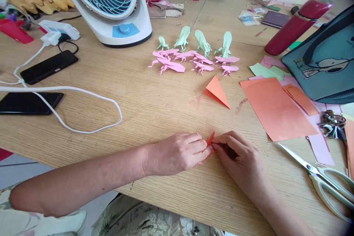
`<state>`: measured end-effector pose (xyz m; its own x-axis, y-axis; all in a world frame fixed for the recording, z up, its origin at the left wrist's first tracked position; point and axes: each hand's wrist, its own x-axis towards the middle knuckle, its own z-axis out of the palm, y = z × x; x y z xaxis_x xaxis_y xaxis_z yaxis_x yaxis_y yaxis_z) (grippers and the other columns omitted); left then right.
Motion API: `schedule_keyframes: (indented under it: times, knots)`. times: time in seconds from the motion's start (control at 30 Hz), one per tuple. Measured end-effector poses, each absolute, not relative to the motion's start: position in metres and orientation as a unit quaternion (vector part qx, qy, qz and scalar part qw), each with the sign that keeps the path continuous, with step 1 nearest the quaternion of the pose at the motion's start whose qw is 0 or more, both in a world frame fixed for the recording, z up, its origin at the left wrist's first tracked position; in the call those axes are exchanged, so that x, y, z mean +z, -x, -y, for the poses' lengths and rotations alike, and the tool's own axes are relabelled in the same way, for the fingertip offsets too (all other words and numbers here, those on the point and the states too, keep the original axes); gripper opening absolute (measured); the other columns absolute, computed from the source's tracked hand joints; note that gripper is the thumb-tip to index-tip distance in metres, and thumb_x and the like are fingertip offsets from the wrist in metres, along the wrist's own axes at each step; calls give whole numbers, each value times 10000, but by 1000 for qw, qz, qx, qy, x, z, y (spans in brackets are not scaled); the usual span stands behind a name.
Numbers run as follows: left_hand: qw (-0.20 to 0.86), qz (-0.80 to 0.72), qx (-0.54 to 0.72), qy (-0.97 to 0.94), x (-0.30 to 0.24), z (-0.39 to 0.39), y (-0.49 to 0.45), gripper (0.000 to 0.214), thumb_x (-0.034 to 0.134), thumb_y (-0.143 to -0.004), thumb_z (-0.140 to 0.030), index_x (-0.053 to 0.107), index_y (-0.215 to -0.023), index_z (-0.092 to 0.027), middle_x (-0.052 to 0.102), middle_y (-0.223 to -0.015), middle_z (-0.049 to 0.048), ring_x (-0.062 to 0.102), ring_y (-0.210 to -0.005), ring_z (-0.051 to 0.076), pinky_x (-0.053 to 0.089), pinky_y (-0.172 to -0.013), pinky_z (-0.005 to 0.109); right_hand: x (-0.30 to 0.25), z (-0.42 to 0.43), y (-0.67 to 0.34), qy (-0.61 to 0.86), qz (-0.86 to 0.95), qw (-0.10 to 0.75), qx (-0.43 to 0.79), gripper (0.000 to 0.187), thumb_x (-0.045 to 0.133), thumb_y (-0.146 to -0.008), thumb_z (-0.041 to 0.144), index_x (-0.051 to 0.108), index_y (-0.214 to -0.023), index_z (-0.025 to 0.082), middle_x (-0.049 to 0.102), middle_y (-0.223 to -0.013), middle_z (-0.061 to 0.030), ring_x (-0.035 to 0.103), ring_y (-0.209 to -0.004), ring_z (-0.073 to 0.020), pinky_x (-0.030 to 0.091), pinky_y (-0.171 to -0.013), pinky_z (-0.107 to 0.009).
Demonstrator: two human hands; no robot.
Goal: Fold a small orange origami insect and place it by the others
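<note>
My left hand (181, 152) and my right hand (238, 156) meet at the near edge of the wooden table (143, 103). Both pinch a small folded orange paper piece (210, 141) between their fingertips; most of it is hidden under the fingers. A folded orange paper triangle (216, 91) lies a little farther away. Behind it sit rows of finished pink origami figures (193, 62) and pale green origami figures (199, 41). A flat orange paper sheet (275, 108) lies to the right.
Scissors (323, 179) lie at the right near edge, by a key bunch (333, 123). A Snoopy bag (325, 62) and a red bottle (297, 25) stand at the right. A desk fan (107, 3) stands behind; two phones (48, 66) (29, 103) and a white cable (83, 96) lie left.
</note>
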<state>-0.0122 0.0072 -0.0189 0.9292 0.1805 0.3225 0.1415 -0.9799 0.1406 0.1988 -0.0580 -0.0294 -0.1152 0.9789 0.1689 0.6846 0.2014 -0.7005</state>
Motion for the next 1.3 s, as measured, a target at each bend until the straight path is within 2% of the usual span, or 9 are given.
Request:
schedule_keyframes:
  times: [0.2,0.6,0.77,0.87,0.93,1.07,1.23,1.3]
  knots:
    - [31,-91,170,-981,-19,-4,10,155,517,-959,-123,641,-1036,-71,661,-928,99,628,-926,198,561,-807,307,-31,58,-199,581,711,321,233,164,540,-950,214,701,-938,243,652,-891,-45,627,-737,-159,486,-628,-281]
    - [0,-99,118,-988,-15,1,8,149,503,-951,-99,646,-981,-73,609,-891,88,584,-868,193,534,-771,305,-30,58,-202,572,726,314,217,231,510,-964,214,718,-1041,279,667,-917,-40,657,-757,-161,519,-641,-272]
    - [-30,-100,113,-988,-16,4,8,174,510,-939,-99,654,-1031,-65,614,-922,103,578,-870,206,528,-757,315,-26,74,-208,546,753,303,209,303,478,-976,171,667,-1186,279,655,-1057,-63,658,-880,-180,540,-727,-292]
    - [-39,-104,105,-988,-17,4,8,219,477,-952,-102,650,-1078,-52,629,-1024,137,571,-892,207,526,-759,311,-25,88,-211,515,795,262,184,398,474,-973,133,572,-1338,260,616,-1197,-102,617,-1040,-227,529,-862,-366]
    - [-36,-105,95,-989,-17,4,8,231,456,-963,-108,648,-1083,-65,630,-1073,142,567,-918,206,526,-776,309,-26,93,-212,501,821,232,148,431,488,-968,139,532,-1386,234,602,-1237,-128,598,-1068,-258,515,-896,-420]
    - [-26,-112,98,-988,-18,5,8,225,448,-971,-121,644,-1075,-86,624,-1119,137,568,-944,204,528,-805,311,-29,94,-212,491,843,203,86,414,500,-968,179,540,-1380,192,615,-1225,-154,610,-1013,-277,522,-840,-450]
    - [-44,-111,104,-987,-20,6,9,213,468,-959,-119,647,-1068,-82,645,-1055,126,580,-940,211,530,-837,318,-31,91,-210,494,847,182,72,359,492,-966,153,581,-1314,167,614,-1233,-153,594,-1024,-275,503,-847,-453]
    - [-51,-107,111,-987,-21,6,10,234,471,-962,-135,639,-1112,-75,650,-1102,137,587,-950,212,528,-859,322,-32,91,-210,487,851,188,65,372,491,-963,128,562,-1327,158,603,-1264,-153,581,-1030,-272,497,-849,-449]
